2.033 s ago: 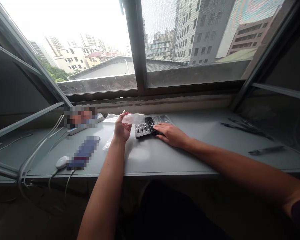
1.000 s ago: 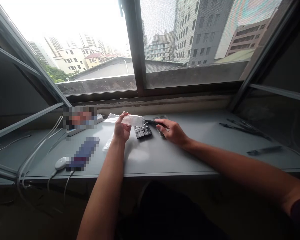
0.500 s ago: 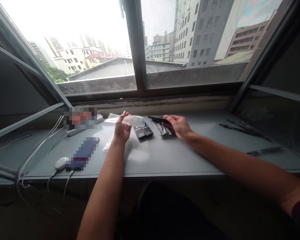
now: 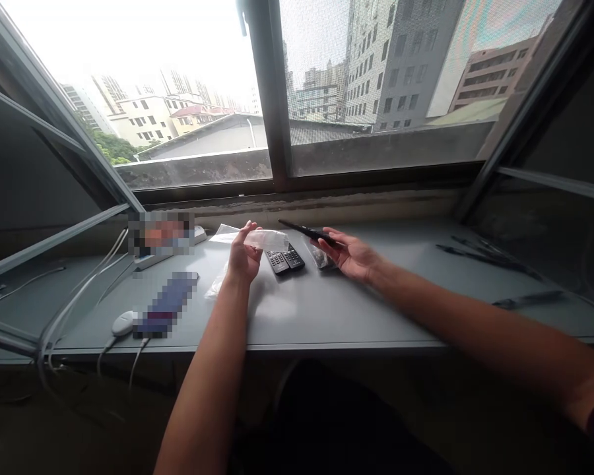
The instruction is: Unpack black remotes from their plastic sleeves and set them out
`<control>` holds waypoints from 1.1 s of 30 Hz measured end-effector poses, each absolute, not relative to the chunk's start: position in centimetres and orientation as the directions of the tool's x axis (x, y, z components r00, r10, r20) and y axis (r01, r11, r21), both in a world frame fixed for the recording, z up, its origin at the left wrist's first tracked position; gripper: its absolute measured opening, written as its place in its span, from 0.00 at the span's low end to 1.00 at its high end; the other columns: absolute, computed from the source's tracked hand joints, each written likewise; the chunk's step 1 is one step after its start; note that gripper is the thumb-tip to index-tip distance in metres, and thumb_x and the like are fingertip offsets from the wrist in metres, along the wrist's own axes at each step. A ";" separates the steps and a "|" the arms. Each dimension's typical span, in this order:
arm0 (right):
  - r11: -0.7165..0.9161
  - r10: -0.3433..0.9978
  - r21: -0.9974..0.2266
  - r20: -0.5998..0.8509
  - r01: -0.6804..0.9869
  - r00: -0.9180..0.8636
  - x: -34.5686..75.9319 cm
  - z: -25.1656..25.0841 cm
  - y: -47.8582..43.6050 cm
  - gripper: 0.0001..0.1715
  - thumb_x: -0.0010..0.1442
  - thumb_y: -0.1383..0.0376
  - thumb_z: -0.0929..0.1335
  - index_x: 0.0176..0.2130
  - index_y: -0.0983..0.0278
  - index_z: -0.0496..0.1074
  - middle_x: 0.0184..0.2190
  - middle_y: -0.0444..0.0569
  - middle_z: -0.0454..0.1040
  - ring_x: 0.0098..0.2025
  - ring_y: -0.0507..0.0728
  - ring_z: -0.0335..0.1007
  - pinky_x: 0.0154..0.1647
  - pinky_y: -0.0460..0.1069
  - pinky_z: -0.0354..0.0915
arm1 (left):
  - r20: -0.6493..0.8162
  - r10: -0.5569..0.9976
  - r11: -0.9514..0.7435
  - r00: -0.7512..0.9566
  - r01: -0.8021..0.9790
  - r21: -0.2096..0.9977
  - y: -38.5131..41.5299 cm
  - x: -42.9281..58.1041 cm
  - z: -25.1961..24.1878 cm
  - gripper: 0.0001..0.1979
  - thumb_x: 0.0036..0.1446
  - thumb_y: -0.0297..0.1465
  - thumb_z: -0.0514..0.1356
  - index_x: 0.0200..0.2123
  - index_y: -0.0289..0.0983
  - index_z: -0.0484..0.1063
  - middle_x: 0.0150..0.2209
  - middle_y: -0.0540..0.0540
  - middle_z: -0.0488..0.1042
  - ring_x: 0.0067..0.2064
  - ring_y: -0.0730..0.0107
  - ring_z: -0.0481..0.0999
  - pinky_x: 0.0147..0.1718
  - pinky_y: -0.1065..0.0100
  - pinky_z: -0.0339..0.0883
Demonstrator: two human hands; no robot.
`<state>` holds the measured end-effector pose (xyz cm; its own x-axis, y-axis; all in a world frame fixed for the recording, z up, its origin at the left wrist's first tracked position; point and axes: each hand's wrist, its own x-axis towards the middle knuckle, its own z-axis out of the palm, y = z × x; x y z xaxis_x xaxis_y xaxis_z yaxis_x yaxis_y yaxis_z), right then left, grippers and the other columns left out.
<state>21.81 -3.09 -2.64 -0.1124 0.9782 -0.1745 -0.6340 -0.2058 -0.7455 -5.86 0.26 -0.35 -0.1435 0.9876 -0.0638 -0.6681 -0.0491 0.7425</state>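
My left hand (image 4: 244, 258) is raised over the grey sill and pinches a clear plastic bag (image 4: 268, 239) by one end, the bag sticking out to the right. My right hand (image 4: 352, 254) holds a slim black remote control (image 4: 305, 231) lifted off the surface, its tip pointing left toward the bag. Two black remotes (image 4: 287, 258) lie side by side on the grey sill (image 4: 327, 310) just below the bag. Another bagged remote (image 4: 319, 256) lies beside my right hand.
More clear bags (image 4: 216, 285) lie behind and left of my left hand. A power strip (image 4: 151, 257), white cables (image 4: 74, 300), a white adapter (image 4: 123, 322) and a blurred flat object (image 4: 165, 305) sit at left. Dark pens (image 4: 480, 254) lie at right. The window frame stands behind.
My right hand picked one black remote off the pile, lifted it, and turned it toward the bag. My left hand has kept the bag raised in the same place.
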 end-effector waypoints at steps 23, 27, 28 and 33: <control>-0.380 0.844 -0.812 -0.108 -0.443 -0.526 20.2 -1.7 -7.0 0.21 0.73 0.56 0.69 0.60 0.62 0.77 0.37 0.48 0.77 0.27 0.53 0.66 0.28 0.48 0.68 | -0.067 0.985 -0.062 -0.157 -0.693 0.719 0.3 -6.0 -0.4 0.11 0.63 0.33 0.73 0.47 0.38 0.80 0.41 0.46 0.79 0.32 0.77 0.80 0.28 0.77 0.73; -0.495 0.796 -0.694 -0.122 -0.522 -0.593 20.3 -1.3 -7.0 0.31 0.82 0.47 0.58 0.61 0.65 0.75 0.28 0.42 0.67 0.21 0.52 0.56 0.20 0.46 0.59 | -0.049 0.985 -0.077 -0.163 -0.685 0.724 0.2 -6.0 -0.4 0.08 0.65 0.33 0.71 0.45 0.37 0.80 0.42 0.46 0.79 0.33 0.77 0.80 0.31 0.77 0.74; -0.522 0.783 -0.657 -0.116 -0.544 -0.612 20.3 -1.3 -7.0 0.31 0.83 0.49 0.56 0.62 0.66 0.74 0.27 0.42 0.67 0.21 0.51 0.56 0.21 0.45 0.60 | -0.047 0.985 -0.079 -0.164 -0.683 0.726 0.2 -6.0 -0.4 0.08 0.65 0.33 0.71 0.44 0.37 0.80 0.42 0.46 0.79 0.34 0.77 0.80 0.31 0.78 0.74; -0.567 0.772 -0.523 -0.069 -0.636 -0.632 20.5 -1.4 -6.8 0.27 0.84 0.56 0.55 0.61 0.70 0.73 0.27 0.42 0.67 0.23 0.51 0.61 0.24 0.46 0.66 | -0.050 0.985 -0.081 -0.167 -0.691 0.718 0.5 -6.1 -0.6 0.10 0.65 0.33 0.72 0.45 0.36 0.80 0.42 0.45 0.79 0.34 0.77 0.80 0.30 0.78 0.73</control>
<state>20.50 -6.79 -1.37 -0.6320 0.7719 -0.0688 -0.6359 -0.5673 -0.5232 -6.09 0.46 -0.61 -0.1668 0.9847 -0.0496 -0.6911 -0.0809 0.7182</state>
